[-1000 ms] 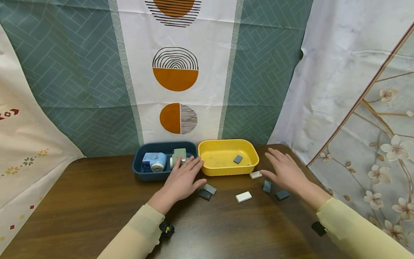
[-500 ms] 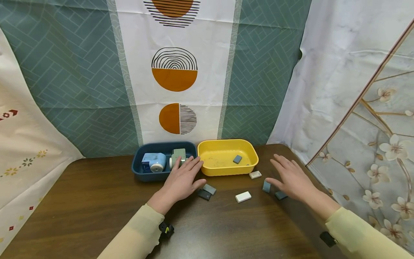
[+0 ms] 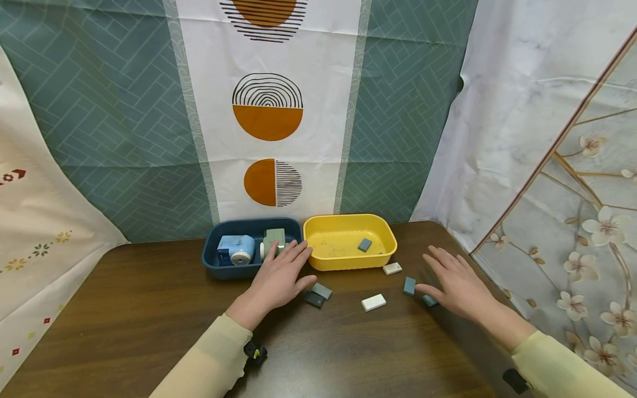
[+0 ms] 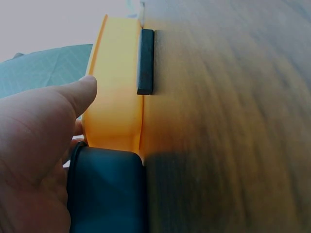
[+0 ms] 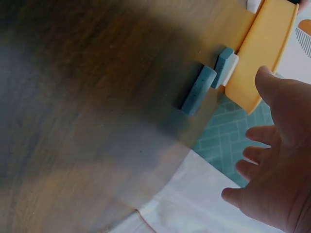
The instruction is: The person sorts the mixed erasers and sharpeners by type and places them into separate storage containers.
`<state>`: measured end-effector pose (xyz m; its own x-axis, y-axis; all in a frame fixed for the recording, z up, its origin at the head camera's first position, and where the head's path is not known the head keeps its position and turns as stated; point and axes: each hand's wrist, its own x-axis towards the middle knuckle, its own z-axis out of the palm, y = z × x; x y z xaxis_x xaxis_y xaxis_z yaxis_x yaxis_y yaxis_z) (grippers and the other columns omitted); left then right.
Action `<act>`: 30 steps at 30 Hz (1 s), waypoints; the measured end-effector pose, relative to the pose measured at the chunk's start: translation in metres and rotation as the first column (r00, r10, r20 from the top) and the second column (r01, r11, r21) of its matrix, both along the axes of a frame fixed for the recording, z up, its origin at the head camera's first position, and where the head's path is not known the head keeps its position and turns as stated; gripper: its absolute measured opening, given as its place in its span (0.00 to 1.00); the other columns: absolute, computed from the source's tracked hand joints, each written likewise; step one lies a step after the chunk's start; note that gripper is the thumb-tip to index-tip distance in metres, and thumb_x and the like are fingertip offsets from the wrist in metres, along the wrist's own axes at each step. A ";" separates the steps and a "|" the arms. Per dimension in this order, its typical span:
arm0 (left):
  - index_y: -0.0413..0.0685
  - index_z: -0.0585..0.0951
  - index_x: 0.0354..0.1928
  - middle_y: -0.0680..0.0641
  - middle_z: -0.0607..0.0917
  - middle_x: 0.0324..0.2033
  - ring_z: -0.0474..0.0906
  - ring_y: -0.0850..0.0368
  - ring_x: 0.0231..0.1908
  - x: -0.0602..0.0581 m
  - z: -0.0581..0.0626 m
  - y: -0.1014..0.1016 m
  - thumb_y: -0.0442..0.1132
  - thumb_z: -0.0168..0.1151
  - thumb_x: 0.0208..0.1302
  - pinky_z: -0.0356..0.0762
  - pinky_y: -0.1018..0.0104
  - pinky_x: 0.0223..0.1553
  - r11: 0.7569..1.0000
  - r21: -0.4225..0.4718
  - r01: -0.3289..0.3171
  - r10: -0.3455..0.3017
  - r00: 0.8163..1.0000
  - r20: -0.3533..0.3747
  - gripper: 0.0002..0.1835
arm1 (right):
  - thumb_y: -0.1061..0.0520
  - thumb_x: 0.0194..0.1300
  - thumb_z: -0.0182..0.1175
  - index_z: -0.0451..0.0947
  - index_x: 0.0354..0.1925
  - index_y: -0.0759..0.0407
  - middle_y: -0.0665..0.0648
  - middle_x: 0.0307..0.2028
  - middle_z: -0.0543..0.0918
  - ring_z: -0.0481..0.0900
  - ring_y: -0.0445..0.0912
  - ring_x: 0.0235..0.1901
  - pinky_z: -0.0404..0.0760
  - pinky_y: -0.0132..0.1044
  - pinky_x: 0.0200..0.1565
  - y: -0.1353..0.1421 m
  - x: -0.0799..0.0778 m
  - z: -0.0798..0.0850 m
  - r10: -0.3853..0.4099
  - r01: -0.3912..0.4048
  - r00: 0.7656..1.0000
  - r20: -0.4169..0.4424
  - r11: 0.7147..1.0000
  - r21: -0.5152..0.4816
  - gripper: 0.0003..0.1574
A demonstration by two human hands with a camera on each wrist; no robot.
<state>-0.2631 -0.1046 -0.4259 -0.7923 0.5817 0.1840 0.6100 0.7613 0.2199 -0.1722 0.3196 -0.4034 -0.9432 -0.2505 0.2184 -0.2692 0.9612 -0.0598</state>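
Observation:
My left hand (image 3: 278,279) reaches palm down with straight fingers over the front right of the navy tray (image 3: 211,271), holding nothing. In this tray are a light blue object (image 3: 234,246) and a sage green one (image 3: 272,237), each with a round white part. Beside my left thumb lie a grey block (image 3: 322,291) and a black block (image 3: 313,299). My right hand (image 3: 463,287), fingers spread and holding nothing, hovers at the right. Its thumb overlaps a dark block (image 3: 429,300); a blue-grey block (image 3: 409,286) lies just left of it.
A yellow tray (image 3: 348,264) stands against the navy one, with a blue-grey block (image 3: 365,245) inside. White blocks (image 3: 374,302) lie on the brown table (image 3: 124,331), one near the yellow tray's front right corner. Patterned cloth (image 3: 398,110) hangs behind.
My right hand has moved right and slightly toward me, away from the yellow tray, and now covers part of the dark block. My left hand has stayed put.

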 end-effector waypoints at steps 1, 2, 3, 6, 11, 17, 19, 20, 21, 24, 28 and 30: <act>0.49 0.67 0.86 0.47 0.63 0.86 0.53 0.44 0.86 0.000 0.000 0.000 0.61 0.64 0.81 0.34 0.34 0.84 1.000 0.002 0.001 -0.001 1.000 -0.001 0.42 | 0.39 0.73 0.74 0.71 0.77 0.72 0.75 0.79 0.66 0.63 0.73 0.78 0.58 0.76 0.75 0.001 0.001 0.000 0.001 -0.001 1.000 -0.001 1.000 0.002 0.51; 0.48 0.67 0.86 0.47 0.63 0.86 0.53 0.44 0.86 0.000 0.000 0.000 0.61 0.64 0.81 0.34 0.35 0.84 1.000 0.004 0.000 0.000 1.000 0.000 0.42 | 0.39 0.73 0.74 0.71 0.77 0.72 0.75 0.79 0.66 0.63 0.73 0.78 0.58 0.76 0.75 0.001 0.002 -0.001 0.003 -0.003 1.000 -0.003 1.000 0.005 0.51; 0.48 0.67 0.86 0.47 0.63 0.86 0.53 0.44 0.86 0.000 0.000 0.000 0.61 0.64 0.81 0.34 0.35 0.85 1.000 0.003 0.000 0.000 1.000 0.001 0.42 | 0.39 0.73 0.74 0.71 0.77 0.72 0.75 0.79 0.66 0.63 0.73 0.78 0.59 0.76 0.75 0.002 0.002 -0.002 0.004 -0.004 1.000 -0.004 1.000 0.009 0.51; 0.48 0.66 0.86 0.47 0.62 0.86 0.53 0.44 0.86 0.000 0.000 0.001 0.61 0.64 0.81 0.33 0.35 0.85 1.000 0.001 0.000 0.000 1.000 0.001 0.42 | 0.38 0.73 0.74 0.72 0.76 0.72 0.75 0.79 0.67 0.64 0.73 0.78 0.59 0.76 0.75 0.004 0.005 -0.004 0.005 -0.005 1.000 -0.004 1.000 0.022 0.52; 0.49 0.66 0.86 0.47 0.62 0.86 0.53 0.45 0.86 0.000 0.000 0.001 0.61 0.63 0.81 0.33 0.35 0.85 1.000 -0.004 -0.002 0.002 1.000 0.003 0.42 | 0.36 0.72 0.74 0.72 0.76 0.72 0.75 0.79 0.67 0.65 0.73 0.77 0.60 0.77 0.74 0.006 0.010 -0.009 0.001 -0.001 1.000 0.009 0.999 0.040 0.53; 0.48 0.66 0.86 0.46 0.62 0.86 0.53 0.44 0.86 0.000 -0.001 0.000 0.61 0.64 0.81 0.33 0.35 0.85 1.000 0.000 -0.002 0.002 1.000 0.001 0.42 | 0.34 0.72 0.73 0.72 0.75 0.74 0.76 0.79 0.67 0.64 0.73 0.77 0.60 0.77 0.74 0.009 0.017 -0.014 -0.008 0.007 0.999 0.032 0.999 0.041 0.55; 0.48 0.66 0.86 0.46 0.63 0.86 0.53 0.44 0.86 0.000 -0.001 0.000 0.61 0.64 0.81 0.34 0.35 0.84 1.000 0.002 -0.001 0.001 1.000 -0.001 0.42 | 0.34 0.72 0.73 0.73 0.75 0.74 0.76 0.79 0.67 0.65 0.73 0.77 0.60 0.77 0.74 0.010 0.018 -0.015 -0.010 0.008 0.999 0.032 0.999 0.039 0.54; 0.48 0.66 0.86 0.46 0.63 0.86 0.53 0.44 0.86 0.000 -0.001 0.000 0.61 0.64 0.81 0.34 0.35 0.84 1.000 0.002 -0.001 0.001 1.000 -0.003 0.42 | 0.34 0.72 0.73 0.73 0.74 0.74 0.76 0.78 0.67 0.65 0.73 0.77 0.61 0.77 0.74 0.010 0.019 -0.015 -0.009 0.008 0.999 0.031 0.999 0.039 0.54; 0.48 0.66 0.86 0.46 0.63 0.86 0.53 0.44 0.86 0.000 -0.001 0.000 0.61 0.64 0.81 0.34 0.34 0.84 1.000 0.001 -0.001 0.001 1.000 -0.004 0.42 | 0.34 0.71 0.74 0.74 0.74 0.74 0.76 0.78 0.68 0.65 0.73 0.77 0.61 0.77 0.73 0.010 0.019 -0.016 -0.009 0.008 0.999 0.031 0.999 0.040 0.54; 0.49 0.65 0.87 0.46 0.62 0.86 0.53 0.44 0.86 0.000 -0.001 0.000 0.61 0.64 0.81 0.33 0.35 0.85 1.000 -0.001 -0.003 0.003 1.000 0.001 0.42 | 0.33 0.70 0.74 0.75 0.72 0.74 0.76 0.77 0.69 0.67 0.74 0.76 0.63 0.78 0.72 0.012 0.021 -0.018 -0.007 0.006 1.000 0.025 0.999 0.051 0.54; 0.50 0.65 0.87 0.47 0.62 0.86 0.53 0.44 0.86 0.000 -0.001 0.000 0.61 0.63 0.81 0.32 0.36 0.85 1.000 -0.004 -0.006 0.006 1.000 0.009 0.42 | 0.32 0.69 0.74 0.77 0.70 0.73 0.77 0.77 0.69 0.68 0.74 0.75 0.65 0.78 0.71 0.014 0.023 -0.021 -0.010 0.009 1.000 0.026 0.998 0.065 0.54; 0.50 0.65 0.87 0.47 0.62 0.86 0.52 0.45 0.86 -0.001 -0.001 0.000 0.61 0.63 0.81 0.31 0.36 0.85 1.000 -0.007 -0.007 0.007 1.000 0.010 0.42 | 0.31 0.69 0.74 0.78 0.68 0.73 0.76 0.77 0.69 0.69 0.74 0.75 0.65 0.78 0.71 0.014 0.024 -0.022 -0.014 0.012 1.000 0.028 0.998 0.068 0.53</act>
<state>-0.2637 -0.1047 -0.4273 -0.7981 0.5775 0.1720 0.6026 0.7669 0.2208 -0.1482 0.3338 -0.4252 -0.9519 -0.2517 0.1746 -0.2559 0.9667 -0.0019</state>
